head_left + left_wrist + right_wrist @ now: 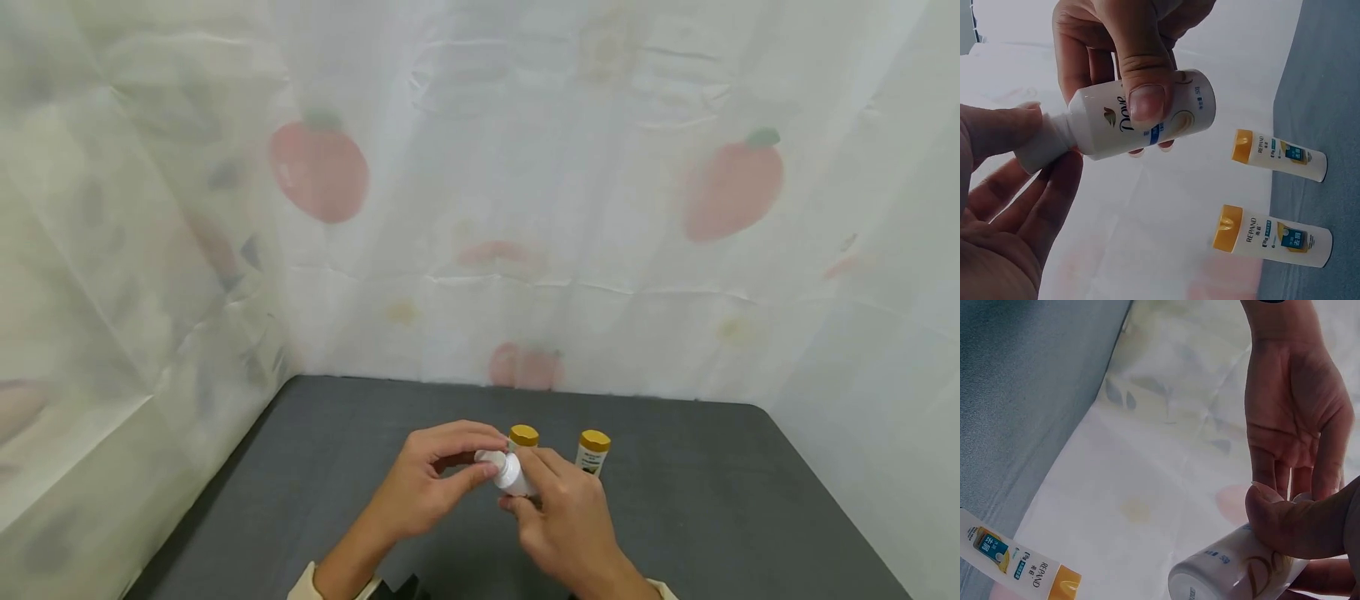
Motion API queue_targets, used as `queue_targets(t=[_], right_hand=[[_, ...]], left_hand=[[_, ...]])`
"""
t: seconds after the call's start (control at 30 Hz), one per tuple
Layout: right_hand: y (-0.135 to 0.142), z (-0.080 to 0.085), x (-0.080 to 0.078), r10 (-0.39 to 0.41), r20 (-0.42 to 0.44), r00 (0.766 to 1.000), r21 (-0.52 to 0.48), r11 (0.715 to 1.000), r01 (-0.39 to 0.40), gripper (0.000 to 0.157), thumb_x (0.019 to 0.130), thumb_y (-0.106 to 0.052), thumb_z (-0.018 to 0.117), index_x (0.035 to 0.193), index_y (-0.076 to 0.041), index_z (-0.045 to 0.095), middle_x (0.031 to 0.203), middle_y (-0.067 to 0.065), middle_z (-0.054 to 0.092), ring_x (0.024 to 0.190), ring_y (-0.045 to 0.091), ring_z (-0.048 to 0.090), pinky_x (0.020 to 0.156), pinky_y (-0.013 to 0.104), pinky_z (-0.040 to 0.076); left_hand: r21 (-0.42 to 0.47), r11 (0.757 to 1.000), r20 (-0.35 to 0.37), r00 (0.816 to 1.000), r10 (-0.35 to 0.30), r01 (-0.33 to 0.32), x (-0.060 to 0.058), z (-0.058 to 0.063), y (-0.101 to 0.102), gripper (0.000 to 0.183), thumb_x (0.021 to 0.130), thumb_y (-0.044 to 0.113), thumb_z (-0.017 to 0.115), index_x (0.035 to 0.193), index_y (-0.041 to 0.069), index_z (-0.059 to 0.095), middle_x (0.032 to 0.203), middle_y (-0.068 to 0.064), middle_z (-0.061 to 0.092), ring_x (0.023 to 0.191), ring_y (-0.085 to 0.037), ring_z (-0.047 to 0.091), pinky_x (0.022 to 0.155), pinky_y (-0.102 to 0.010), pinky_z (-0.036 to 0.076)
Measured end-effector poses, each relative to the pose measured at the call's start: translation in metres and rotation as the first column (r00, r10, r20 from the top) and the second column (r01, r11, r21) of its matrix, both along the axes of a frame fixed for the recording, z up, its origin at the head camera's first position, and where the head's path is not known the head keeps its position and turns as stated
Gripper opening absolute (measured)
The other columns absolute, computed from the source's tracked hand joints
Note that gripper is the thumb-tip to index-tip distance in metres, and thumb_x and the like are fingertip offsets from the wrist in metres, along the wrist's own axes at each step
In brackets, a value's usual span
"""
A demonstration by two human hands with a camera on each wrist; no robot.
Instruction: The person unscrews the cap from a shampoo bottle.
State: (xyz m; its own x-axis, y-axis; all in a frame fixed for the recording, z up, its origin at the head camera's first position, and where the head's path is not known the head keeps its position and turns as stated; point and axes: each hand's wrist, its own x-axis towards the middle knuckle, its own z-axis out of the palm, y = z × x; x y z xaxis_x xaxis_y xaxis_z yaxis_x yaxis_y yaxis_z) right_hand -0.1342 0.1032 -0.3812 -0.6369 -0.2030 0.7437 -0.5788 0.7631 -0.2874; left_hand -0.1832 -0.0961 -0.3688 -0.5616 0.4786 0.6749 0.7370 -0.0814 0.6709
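Observation:
A small white Dove bottle point(1099, 119) is held tilted above the table, its base toward the right in the left wrist view. My right hand point(567, 510) grips its body, the thumb across the printed label. At the neck end, my left hand point(429, 482) pinches the white cap point(1040, 149) between thumb and fingers. Whether the cap is still joined to the neck, I cannot tell. Behind the hands stand two white REPAND bottles with yellow caps, one bottle point(1280, 156) beside the other bottle point(1279, 240); in the head view, the right hand partly covers them.
A dark grey table point(720, 500) lies under both hands. White fabric with a fruit print point(480, 183) hangs along its far edge, and more fabric point(135, 275) hangs on the left side.

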Motion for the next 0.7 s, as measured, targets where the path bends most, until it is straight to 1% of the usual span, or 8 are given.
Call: queue_targets(t=[0.1,0.2,0.27,0.4,0.47,0.6,0.7], right_hand=[[0.0,0.0,0.001,-0.003,-0.002,1.0,-0.001,1.0,0.003,0.056,0.065,-0.012,0.097,0.117,-0.014,0.076,0.103,-0.001,0.076,0.081,0.009,0.074,0.062,0.022,0.059],[0.001,0.0,0.002,-0.007,0.006,1.0,-0.006,1.0,0.007,0.056,0.065,-0.012,0.097,0.117,-0.014,0.076,0.103,-0.001,0.076,0.08,0.01,0.074,0.062,0.022,0.059],[0.001,0.001,0.002,-0.011,0.021,1.0,-0.011,1.0,0.012,0.056,0.066,-0.011,0.096,0.118,-0.015,0.076,0.102,-0.001,0.076,0.08,0.009,0.074,0.061,0.021,0.058],[0.001,0.001,0.002,-0.015,0.068,0.998,-0.025,1.0,0.016,0.056,0.068,-0.009,0.095,0.12,-0.015,0.076,0.102,-0.001,0.075,0.08,0.008,0.073,0.061,0.018,0.057],[0.002,0.001,0.002,-0.01,0.09,0.996,-0.037,0.999,0.013,0.055,0.069,-0.008,0.095,0.12,-0.015,0.076,0.103,0.0,0.075,0.08,0.009,0.074,0.061,0.017,0.057],[0.002,0.0,0.002,0.016,0.137,0.99,-0.084,0.996,-0.005,0.053,0.07,-0.007,0.094,0.119,-0.014,0.076,0.103,0.0,0.074,0.079,0.008,0.074,0.06,0.013,0.056],[0.002,-0.001,0.001,0.033,0.15,0.988,-0.126,0.992,-0.014,0.051,0.068,-0.008,0.095,0.116,-0.014,0.076,0.101,-0.002,0.075,0.079,0.005,0.073,0.061,0.012,0.055]], left_hand=[[-0.013,0.999,-0.038,0.999,0.031,-0.031,0.0,0.001,0.001,0.018,0.098,0.0,0.069,0.115,0.0,0.076,0.118,-0.022,0.072,0.105,-0.019,0.075,0.085,-0.034,0.065],[-0.043,0.997,-0.053,0.997,0.062,-0.065,0.0,0.004,0.001,0.018,0.098,0.003,0.071,0.115,0.002,0.077,0.117,-0.018,0.074,0.103,-0.019,0.076,0.083,-0.033,0.065],[-0.076,0.994,-0.032,0.997,0.072,-0.075,0.0,0.007,0.0,0.02,0.096,0.006,0.074,0.116,0.003,0.077,0.117,-0.015,0.075,0.103,-0.017,0.076,0.083,-0.032,0.065],[-0.152,0.987,0.011,0.998,0.059,-0.057,0.0,0.014,-0.003,0.027,0.092,0.012,0.079,0.117,0.003,0.076,0.118,-0.015,0.075,0.101,-0.014,0.076,0.082,-0.03,0.065],[-0.18,0.982,0.03,0.998,0.058,-0.051,0.0,0.018,-0.004,0.028,0.091,0.013,0.08,0.117,0.005,0.076,0.118,-0.015,0.076,0.101,-0.014,0.076,0.081,-0.028,0.065],[-0.192,0.98,0.042,0.997,0.063,-0.054,0.0,0.02,-0.004,0.026,0.091,0.012,0.08,0.116,0.006,0.076,0.117,-0.013,0.076,0.1,-0.014,0.076,0.08,-0.027,0.065],[-0.183,0.981,0.034,0.997,0.067,-0.06,-0.001,0.02,-0.004,0.027,0.093,0.013,0.078,0.12,0.007,0.076,0.118,-0.011,0.076,0.098,-0.013,0.075,0.08,-0.027,0.065]])
